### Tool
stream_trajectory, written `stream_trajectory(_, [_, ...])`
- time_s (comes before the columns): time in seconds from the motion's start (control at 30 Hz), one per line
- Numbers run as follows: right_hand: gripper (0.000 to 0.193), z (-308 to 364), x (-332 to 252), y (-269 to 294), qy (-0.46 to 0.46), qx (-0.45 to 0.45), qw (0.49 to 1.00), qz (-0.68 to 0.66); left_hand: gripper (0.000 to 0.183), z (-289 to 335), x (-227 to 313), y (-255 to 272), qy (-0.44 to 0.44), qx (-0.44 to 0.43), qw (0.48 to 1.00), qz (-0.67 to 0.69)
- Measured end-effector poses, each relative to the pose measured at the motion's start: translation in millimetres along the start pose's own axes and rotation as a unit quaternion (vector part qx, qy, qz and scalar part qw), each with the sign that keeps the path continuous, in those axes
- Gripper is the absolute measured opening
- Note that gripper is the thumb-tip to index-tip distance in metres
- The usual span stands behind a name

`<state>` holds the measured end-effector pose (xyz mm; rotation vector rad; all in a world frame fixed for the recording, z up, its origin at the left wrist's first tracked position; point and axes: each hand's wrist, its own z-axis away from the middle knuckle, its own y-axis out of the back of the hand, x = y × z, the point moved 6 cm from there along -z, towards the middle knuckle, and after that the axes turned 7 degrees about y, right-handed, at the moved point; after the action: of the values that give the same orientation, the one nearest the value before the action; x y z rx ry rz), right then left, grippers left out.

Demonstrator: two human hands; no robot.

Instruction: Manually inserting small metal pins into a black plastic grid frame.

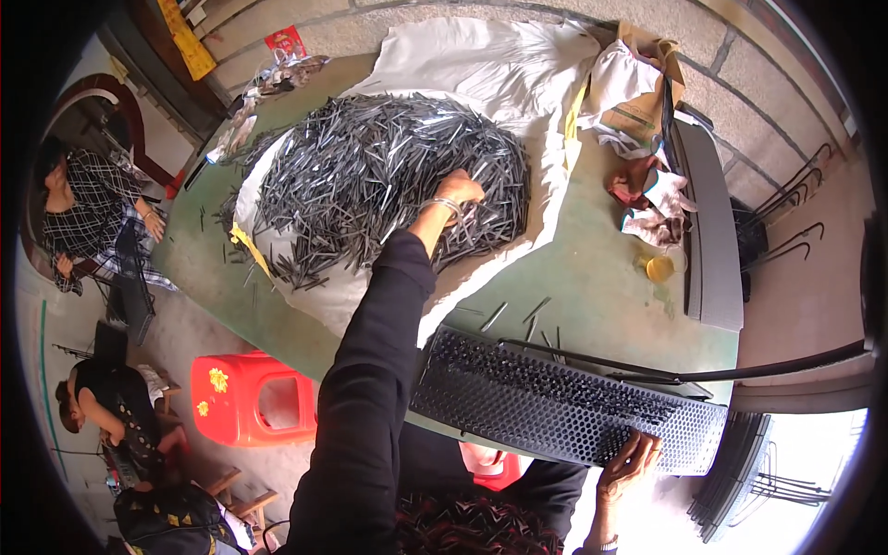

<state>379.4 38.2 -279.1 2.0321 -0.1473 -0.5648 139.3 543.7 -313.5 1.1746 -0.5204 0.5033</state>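
My left hand, a bangle on its wrist, is closed in the right part of a large heap of thin black strips, with strips around its fingers. The heap lies on a white cloth sack spread over a green table. A long black perforated panel rests along the table's near edge. Many holes in its upper part look filled with short dark pieces; the holes along its lower right show bare. My right hand grips the panel's near edge, fingers on its face and thumb hidden.
Several loose strips lie beyond the panel, beside a black rod. White gloves, a yellow-lidded jar and a grey board are at right. A red stool stands at left, with other people farther off.
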Motion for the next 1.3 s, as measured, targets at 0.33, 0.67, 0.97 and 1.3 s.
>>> stream_trajectory(0.33, [0.022,4.8,-24.6,19.3,-0.043,0.048,0.975,-0.213,0.018,42.8,-52.0,18.6,0.055,-0.147,0.822,0.547])
stream_trajectory(0.67, [0.034,-114.3,-307.3,-55.7,0.19,-0.131,0.864,-0.448,0.015,124.5,-113.3,65.7,-0.112,0.096,0.927,0.344])
stream_trajectory(0.97, [0.098,-114.1,-375.8,-226.4,0.103,-0.061,0.887,-0.447,0.038,176.0,-143.9,21.6,-0.139,0.114,0.881,0.437])
stream_trajectory(1.3, [0.028,-99.2,-378.8,-222.3,-0.073,-0.115,0.698,-0.703,0.033,159.7,-173.6,-19.2,-0.099,0.02,0.74,0.665])
